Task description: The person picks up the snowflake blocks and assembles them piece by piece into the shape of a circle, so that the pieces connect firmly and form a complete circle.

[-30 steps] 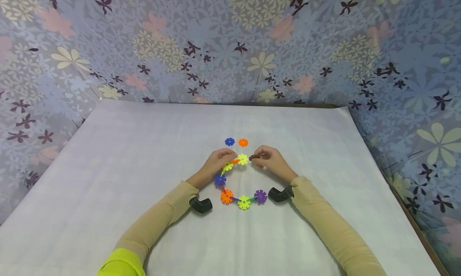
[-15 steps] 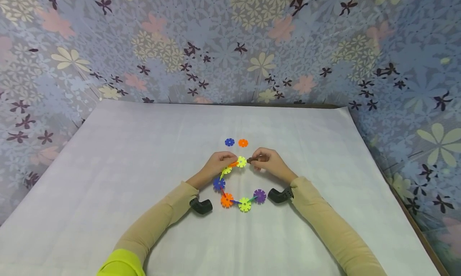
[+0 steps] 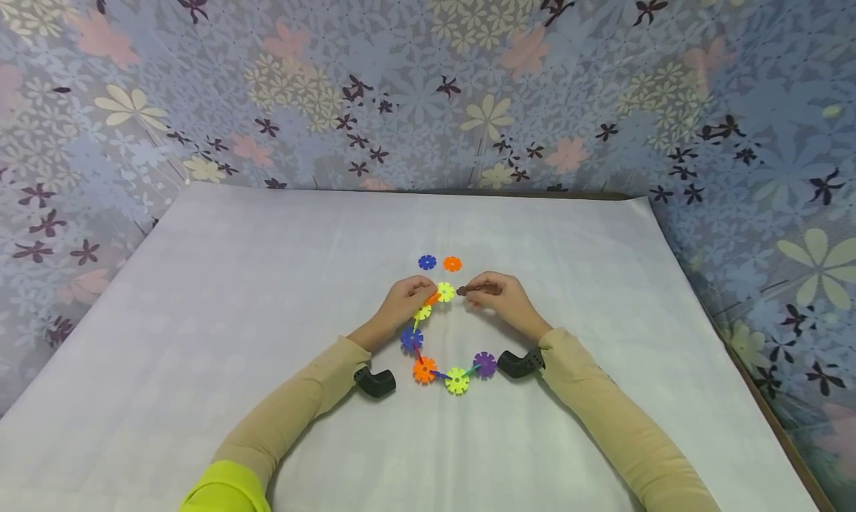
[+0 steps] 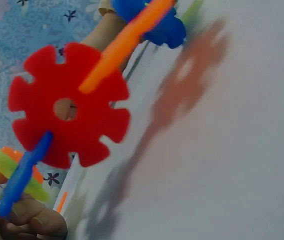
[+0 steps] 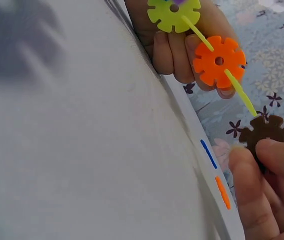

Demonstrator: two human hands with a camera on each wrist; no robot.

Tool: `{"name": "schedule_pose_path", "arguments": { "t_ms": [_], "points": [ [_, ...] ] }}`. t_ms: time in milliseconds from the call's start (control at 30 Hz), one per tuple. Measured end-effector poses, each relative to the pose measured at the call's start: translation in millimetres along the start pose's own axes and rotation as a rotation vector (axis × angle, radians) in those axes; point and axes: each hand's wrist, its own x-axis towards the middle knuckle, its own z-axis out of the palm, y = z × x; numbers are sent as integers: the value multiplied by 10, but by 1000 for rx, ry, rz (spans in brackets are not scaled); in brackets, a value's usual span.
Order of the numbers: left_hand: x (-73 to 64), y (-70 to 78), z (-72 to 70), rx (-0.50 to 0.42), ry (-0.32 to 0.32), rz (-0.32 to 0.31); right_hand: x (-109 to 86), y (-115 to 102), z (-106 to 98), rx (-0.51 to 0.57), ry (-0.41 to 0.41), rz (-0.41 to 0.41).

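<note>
My left hand [image 3: 409, 295] pinches one end of a curved chain of notched plastic discs, some flat-facing and some edge-on. A yellow disc [image 3: 445, 292] juts out past its fingertips. From there the chain hangs through a blue disc [image 3: 411, 339], an orange disc [image 3: 424, 369] and a yellow-green disc [image 3: 457, 381] to a purple disc [image 3: 486, 365]. Thumb and fingers of my right hand [image 3: 501, 295] pinch a brown notched disc [image 5: 266, 132]. In the right wrist view, a yellow disc seen edge-on [image 5: 241, 93] points at its rim; whether they touch, I cannot tell.
Beyond the hands, a loose blue disc [image 3: 427, 262] and a loose orange disc [image 3: 452, 264] lie side by side on the white-covered table [image 3: 267, 252]. Flowered fabric [image 3: 401, 88] hangs behind. Each wrist carries a black camera mount [image 3: 376, 383].
The left hand and chain dip slightly, then rise again. The brown disc has shifted a little left and shows more of its length. Both loose discs stay put.
</note>
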Motion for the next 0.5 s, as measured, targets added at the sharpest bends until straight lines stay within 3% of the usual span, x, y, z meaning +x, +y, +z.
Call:
{"name": "schedule_pose_path", "arguments": {
  "t_ms": [133,333,500],
  "points": [
    [-60,143,-13,21,-17,-4,19,70,-9,5,-13,-2],
    [58,-88,2,39,-14,-34,47,269,-49,4,1,-43],
    [57,-78,-7,52,-39,-37,32,222,-46,34,-5,-52]
  ]
}}
